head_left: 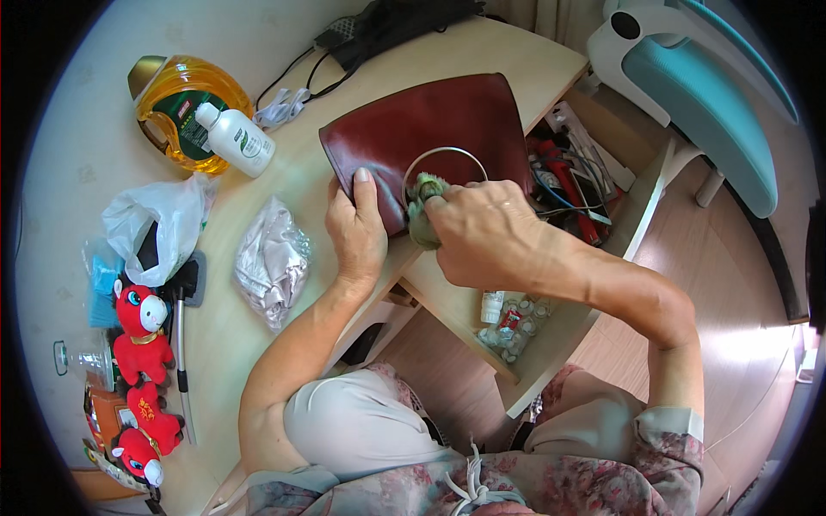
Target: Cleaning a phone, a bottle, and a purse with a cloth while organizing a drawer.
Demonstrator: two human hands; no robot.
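A dark red leather-like bag (pixel 426 116) lies at the desk's front edge, partly over an open drawer. My left hand (pixel 359 232) grips its lower left edge, thumb on top and fingers underneath. In my right hand (pixel 484 226) is a green fluffy cloth (pixel 423 226), bunched between the fingers over the bag's lower edge. A thin metal ring (pixel 445 149) shows on the bag's face just above the cloth; how it is attached is hidden by my right hand.
The open drawer (pixel 561 335) holds tools, cables and small clear items. On the desk are a plastic-wrapped fabric bundle (pixel 274 264), a white bottle (pixel 242 142), a large oil bottle (pixel 193 116), a plastic bag (pixel 158 219) and red plush horses (pixel 141 332). A teal chair (pixel 703 109) stands right.
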